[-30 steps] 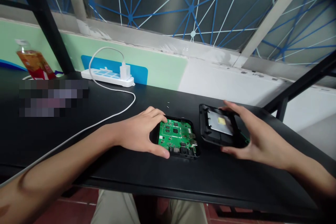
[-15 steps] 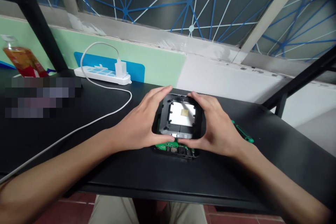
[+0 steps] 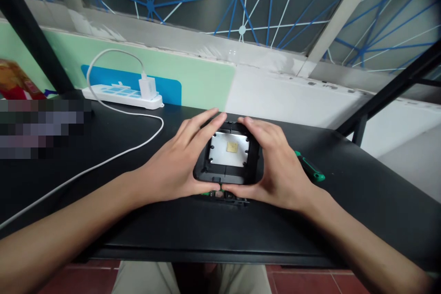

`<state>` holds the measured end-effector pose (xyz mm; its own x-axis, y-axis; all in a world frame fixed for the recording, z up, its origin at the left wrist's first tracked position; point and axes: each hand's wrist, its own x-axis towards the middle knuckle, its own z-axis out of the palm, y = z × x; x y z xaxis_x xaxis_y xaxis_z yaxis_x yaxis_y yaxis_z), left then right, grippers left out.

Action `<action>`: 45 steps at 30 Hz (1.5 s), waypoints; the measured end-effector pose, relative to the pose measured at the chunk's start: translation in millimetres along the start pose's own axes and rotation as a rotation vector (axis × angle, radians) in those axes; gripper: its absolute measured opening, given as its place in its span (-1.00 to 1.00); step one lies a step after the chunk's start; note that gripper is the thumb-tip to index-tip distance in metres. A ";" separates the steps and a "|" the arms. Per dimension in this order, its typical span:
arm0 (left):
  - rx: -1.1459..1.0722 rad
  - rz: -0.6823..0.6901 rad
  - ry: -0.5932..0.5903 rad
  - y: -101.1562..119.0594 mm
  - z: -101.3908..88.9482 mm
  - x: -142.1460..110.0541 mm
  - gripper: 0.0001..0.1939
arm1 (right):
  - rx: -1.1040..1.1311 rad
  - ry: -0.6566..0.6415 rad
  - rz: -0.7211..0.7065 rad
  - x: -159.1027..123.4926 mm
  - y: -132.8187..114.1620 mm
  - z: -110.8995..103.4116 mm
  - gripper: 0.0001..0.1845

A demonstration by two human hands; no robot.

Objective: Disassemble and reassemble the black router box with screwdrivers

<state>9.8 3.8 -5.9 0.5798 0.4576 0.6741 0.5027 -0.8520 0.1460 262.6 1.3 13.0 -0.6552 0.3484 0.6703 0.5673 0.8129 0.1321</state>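
Both my left hand (image 3: 188, 158) and my right hand (image 3: 272, 161) grip a square black plastic cover (image 3: 215, 174) by its two sides, thumbs at the near edge and fingers at the far edge. Its inner face points up at me, with a silver metal plate (image 3: 220, 158) and a small yellowish square pad (image 3: 232, 147) on it. Directly beneath the cover, the near strip of a green circuit board (image 3: 206, 193) in a black base (image 3: 241, 202) shows; the rest is hidden. A green-and-black tool (image 3: 312, 170), perhaps a screwdriver, lies just right of my right hand.
A white power strip (image 3: 113, 93) holds a white charger (image 3: 147, 87) at the wall. Its white cable (image 3: 113, 152) loops across the black table (image 3: 165, 232) to the left. A bottle (image 3: 15, 80) stands at far left beside a blurred-out patch. Black frame posts rise on both sides.
The cover has tilted and moved over the circuit board, so less of the green board shows. My left fingers have spread along its far edge. The whole view has shifted slightly.
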 end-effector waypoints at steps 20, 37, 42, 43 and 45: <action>-0.068 0.075 0.117 -7.3 -9.9 -2.0 0.13 | 0.113 -0.148 0.084 -5.9 9.1 -5.4 0.37; -0.092 0.061 0.092 -12.6 -11.0 -2.2 0.17 | 0.210 -0.061 0.153 -9.9 11.1 -2.4 0.43; -0.064 0.050 0.068 -13.9 -11.1 -2.3 0.18 | 0.236 -0.035 0.163 -12.2 9.7 -1.2 0.46; -0.048 0.053 0.064 -14.4 -11.0 -2.7 0.19 | 0.239 -0.032 0.163 -12.3 9.3 -0.7 0.46; -0.014 0.066 0.057 -15.3 -10.6 -4.0 0.21 | 0.243 -0.019 0.156 -11.7 8.4 0.4 0.45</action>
<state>-7.0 12.3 -3.2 0.5736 0.3856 0.7228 0.4554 -0.8835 0.1099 274.8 4.2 6.0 -0.5797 0.4850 0.6548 0.5276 0.8358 -0.1520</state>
